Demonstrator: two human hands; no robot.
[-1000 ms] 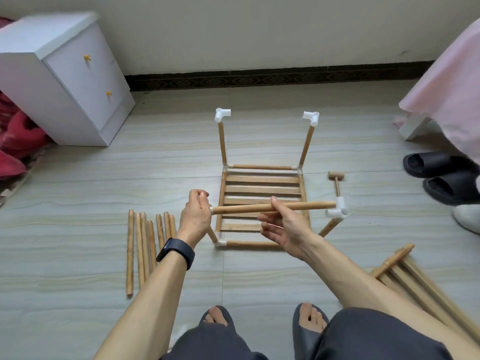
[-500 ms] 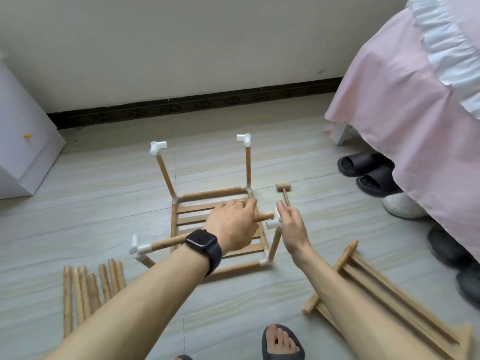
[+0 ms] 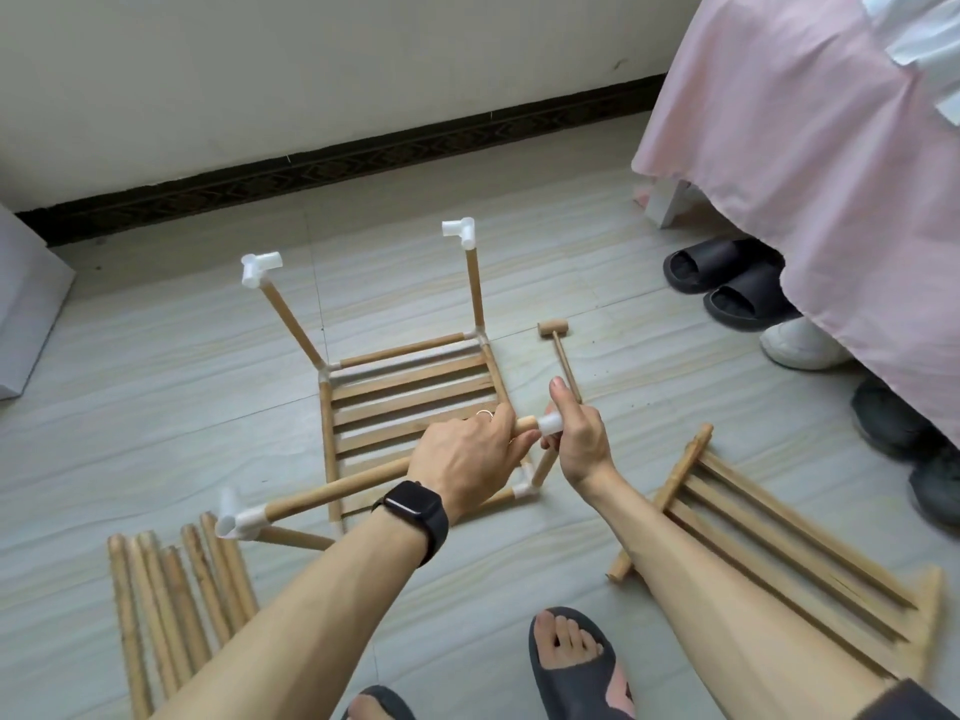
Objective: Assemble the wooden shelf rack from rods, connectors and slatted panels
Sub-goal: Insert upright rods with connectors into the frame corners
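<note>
A part-built rack (image 3: 410, 387) lies on the floor: a slatted panel framed by rods, with upright rods at its corners topped by white connectors (image 3: 460, 232). My left hand (image 3: 465, 457) grips a horizontal wooden rod (image 3: 337, 492) near its right end. The rod's left end sits in a white connector (image 3: 236, 518) on the near left upright. My right hand (image 3: 574, 433) grips the white connector (image 3: 549, 423) on the near right upright. The rod's tip sits just short of that connector's opening.
Several loose rods (image 3: 171, 605) lie at the lower left. A second slatted panel (image 3: 789, 548) lies at the right, a small wooden mallet (image 3: 558, 345) beside the rack. Slippers (image 3: 727, 283) and shoes sit under a pink bedcover (image 3: 810, 148). My sandalled foot (image 3: 576, 662) is below.
My view swung to the right. The rod's left end went into the near left connector. My left hand slid along to the rod's right end, and my right hand took hold of the near right connector.
</note>
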